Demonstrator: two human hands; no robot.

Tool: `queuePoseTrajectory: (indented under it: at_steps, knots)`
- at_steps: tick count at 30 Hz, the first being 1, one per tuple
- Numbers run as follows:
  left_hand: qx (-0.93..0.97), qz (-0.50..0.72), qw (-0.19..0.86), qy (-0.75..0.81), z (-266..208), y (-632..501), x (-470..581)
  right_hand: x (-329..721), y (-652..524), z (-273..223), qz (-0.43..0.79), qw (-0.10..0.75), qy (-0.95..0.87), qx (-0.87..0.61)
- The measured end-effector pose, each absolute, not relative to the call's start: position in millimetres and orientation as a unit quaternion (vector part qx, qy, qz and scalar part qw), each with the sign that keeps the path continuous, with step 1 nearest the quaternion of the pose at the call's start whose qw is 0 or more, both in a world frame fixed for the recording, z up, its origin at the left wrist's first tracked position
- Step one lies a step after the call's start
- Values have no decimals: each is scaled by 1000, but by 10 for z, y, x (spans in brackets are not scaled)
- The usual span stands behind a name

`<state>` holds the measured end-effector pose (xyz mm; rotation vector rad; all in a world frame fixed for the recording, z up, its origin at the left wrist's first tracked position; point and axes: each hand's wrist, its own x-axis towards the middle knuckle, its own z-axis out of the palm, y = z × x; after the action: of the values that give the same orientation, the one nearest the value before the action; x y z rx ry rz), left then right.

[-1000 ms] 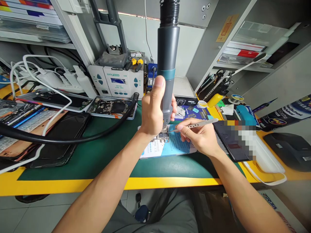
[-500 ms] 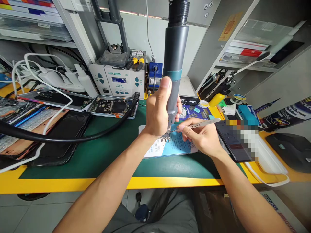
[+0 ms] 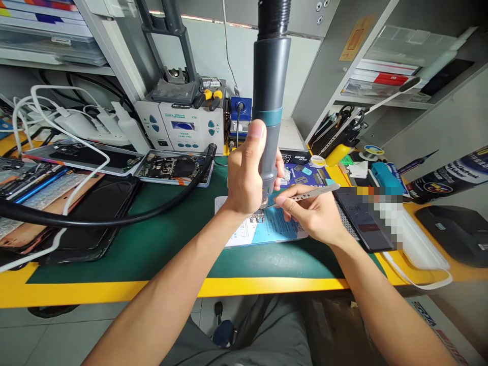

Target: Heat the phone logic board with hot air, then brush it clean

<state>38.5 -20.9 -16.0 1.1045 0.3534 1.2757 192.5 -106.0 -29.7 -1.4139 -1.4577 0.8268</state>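
Note:
My left hand [image 3: 247, 173] is wrapped round the grey hot air gun [image 3: 271, 76], held nearly upright with its nozzle pointing down. Below the nozzle lies a small circuit board [image 3: 258, 217], partly hidden by my left hand and the nozzle. It rests on a white and blue printed pad [image 3: 284, 226]. From the right, my right hand [image 3: 307, 208] pinches metal tweezers [image 3: 314, 193], their tips reaching in under the nozzle near the board. Whether the tips touch the board I cannot make out.
The hot air station [image 3: 183, 124] stands at the back, its black hose [image 3: 152, 219] curving across the green mat [image 3: 168, 254]. Opened devices and a stack of phone parts [image 3: 49, 203] lie left. A phone [image 3: 360, 218] and a white case [image 3: 423, 244] lie right.
The whole view has shifted slightly. Both hands keep their grips, with the hot air gun and tweezers in nearly the same place over the board. The phone screen at right now shows lit digits.

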Motion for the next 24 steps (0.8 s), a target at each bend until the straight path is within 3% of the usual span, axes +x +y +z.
queuePoseTrajectory:
  at_steps: [24]
  knots:
    - [491, 546, 659, 166, -130, -273, 374, 1940, -1034, -363, 353, 476, -578, -562]
